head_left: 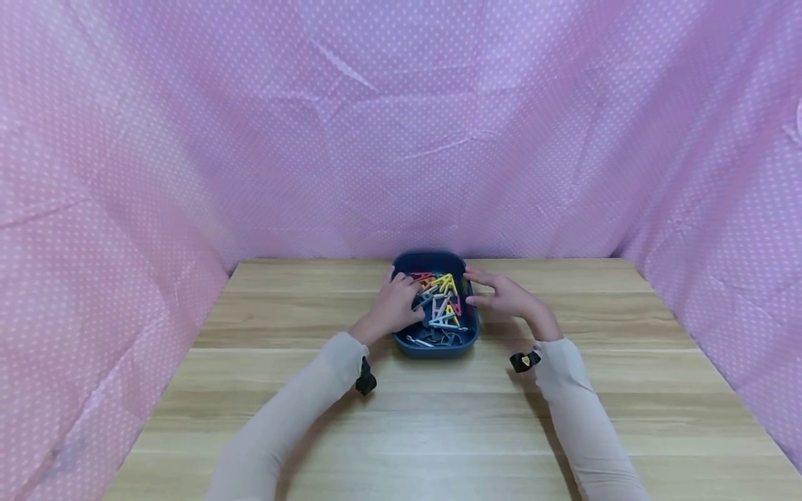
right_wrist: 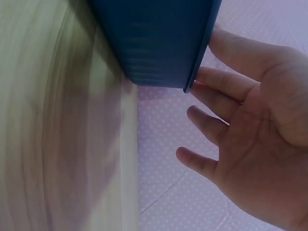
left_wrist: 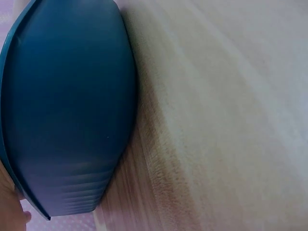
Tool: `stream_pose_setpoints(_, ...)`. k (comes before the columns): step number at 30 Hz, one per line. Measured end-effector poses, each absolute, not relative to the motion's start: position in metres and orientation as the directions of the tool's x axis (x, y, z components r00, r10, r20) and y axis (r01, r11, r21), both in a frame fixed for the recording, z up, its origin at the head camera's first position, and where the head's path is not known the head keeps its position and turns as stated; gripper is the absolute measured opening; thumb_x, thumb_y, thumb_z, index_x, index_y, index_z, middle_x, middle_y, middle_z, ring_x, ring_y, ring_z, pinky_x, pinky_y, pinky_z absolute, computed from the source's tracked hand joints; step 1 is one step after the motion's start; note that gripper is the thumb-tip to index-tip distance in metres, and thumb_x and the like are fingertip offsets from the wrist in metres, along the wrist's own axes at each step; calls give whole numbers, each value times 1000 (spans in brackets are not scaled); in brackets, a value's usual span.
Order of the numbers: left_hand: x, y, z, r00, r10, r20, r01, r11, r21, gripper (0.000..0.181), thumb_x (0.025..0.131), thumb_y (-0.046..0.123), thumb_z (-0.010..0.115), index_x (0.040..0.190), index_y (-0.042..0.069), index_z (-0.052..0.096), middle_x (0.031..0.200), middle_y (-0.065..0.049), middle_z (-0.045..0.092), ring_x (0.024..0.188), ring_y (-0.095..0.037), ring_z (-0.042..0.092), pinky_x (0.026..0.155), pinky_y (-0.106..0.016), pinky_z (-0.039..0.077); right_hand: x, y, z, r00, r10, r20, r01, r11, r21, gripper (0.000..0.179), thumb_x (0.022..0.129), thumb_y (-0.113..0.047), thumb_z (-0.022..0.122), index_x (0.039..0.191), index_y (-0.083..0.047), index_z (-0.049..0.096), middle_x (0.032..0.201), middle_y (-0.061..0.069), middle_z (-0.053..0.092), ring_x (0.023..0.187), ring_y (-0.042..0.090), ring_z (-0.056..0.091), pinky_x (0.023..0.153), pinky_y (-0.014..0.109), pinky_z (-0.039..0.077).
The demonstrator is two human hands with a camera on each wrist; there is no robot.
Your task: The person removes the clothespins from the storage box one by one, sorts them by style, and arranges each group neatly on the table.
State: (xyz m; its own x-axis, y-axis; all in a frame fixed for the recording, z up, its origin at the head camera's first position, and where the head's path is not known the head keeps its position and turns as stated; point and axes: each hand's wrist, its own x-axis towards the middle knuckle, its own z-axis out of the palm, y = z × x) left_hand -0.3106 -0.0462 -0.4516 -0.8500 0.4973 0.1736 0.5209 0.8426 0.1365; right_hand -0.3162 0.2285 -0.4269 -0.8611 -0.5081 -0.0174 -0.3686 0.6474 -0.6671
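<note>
A dark blue plastic bin point(head_left: 436, 353) holds several plastic clips point(head_left: 446, 319) in yellow, red, pink and pale blue. My left hand point(head_left: 395, 306) reaches over its left rim, thumb and fingers bent down among the clips; I cannot tell whether a clip is between them. Low in the left wrist view, part of that hand point(left_wrist: 10, 207) shows beside the bin's rim. On the opposite side, my right hand point(head_left: 504, 296) has its thumb and fingertips at the right rim. The right wrist view shows this hand point(right_wrist: 260, 125) with fingers spread and extended, touching the bin's edge point(right_wrist: 202, 57).
The bin stands near the far edge of a wooden table point(head_left: 432, 431). A pink curtain with white dots point(head_left: 426, 139) hangs behind the table and along both sides. Each wrist wears a small black camera, one on the left point(head_left: 365, 379) and one on the right point(head_left: 523, 361).
</note>
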Motion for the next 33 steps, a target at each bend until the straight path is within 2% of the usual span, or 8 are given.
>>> stream_pose_setpoints(3,-309,-47,-453,-843,486,229,525,836,159,37,89,30,74,120,10,71,119,-6,70,117,-26,55,125,-57,16,-316,228,-427,-861,-509,-19,-372,654,-658,62,100,-23,65,154,-2,41,166,15,30,154,40,24,122,59,23)
stream_pose_setpoints(9,-309,-49,-455,-794,456,403,552,817,164,32,87,26,77,113,8,72,109,-6,70,111,-27,58,122,-57,27,-317,227,-427,-864,-504,-11,-373,654,-659,62,100,-21,65,154,-1,41,165,18,30,154,41,23,122,60,22)
stream_pose_setpoints(14,-308,-51,-455,-767,421,483,570,793,214,31,86,22,78,113,7,73,103,-8,70,107,-29,59,120,-57,31,-316,227,-428,-867,-498,-24,-361,660,-659,61,100,-21,65,154,-1,41,165,19,31,154,41,23,122,60,23)
stream_pose_setpoints(21,-309,-54,-442,-750,364,552,588,751,302,35,82,18,83,113,2,73,104,-13,71,107,-31,60,121,-55,29,-314,225,-426,-872,-489,-25,-356,669,-653,60,101,-21,64,154,-3,42,165,18,30,155,41,23,122,60,22)
stream_pose_setpoints(26,-308,-60,-432,-750,326,576,588,728,353,34,84,16,80,114,3,73,106,-14,72,108,-31,60,119,-59,31,-314,226,-426,-873,-488,-28,-355,672,-650,61,100,-22,65,154,-6,43,166,17,30,155,40,23,122,61,23)
stream_pose_setpoints(31,-305,-69,-425,-770,263,582,553,729,403,33,86,18,78,115,6,73,108,-11,71,108,-28,58,117,-52,35,-318,233,-431,-878,-478,-22,-341,657,-672,72,93,-35,75,154,-10,45,166,12,32,155,39,24,120,63,23)
stream_pose_setpoints(33,-303,-74,-424,-774,240,586,544,727,420,33,86,18,77,116,6,73,107,-10,70,107,-28,58,111,-49,40,-319,236,-434,-884,-467,-22,-324,645,-692,77,88,-38,79,153,-12,47,166,10,33,155,37,25,120,63,23)
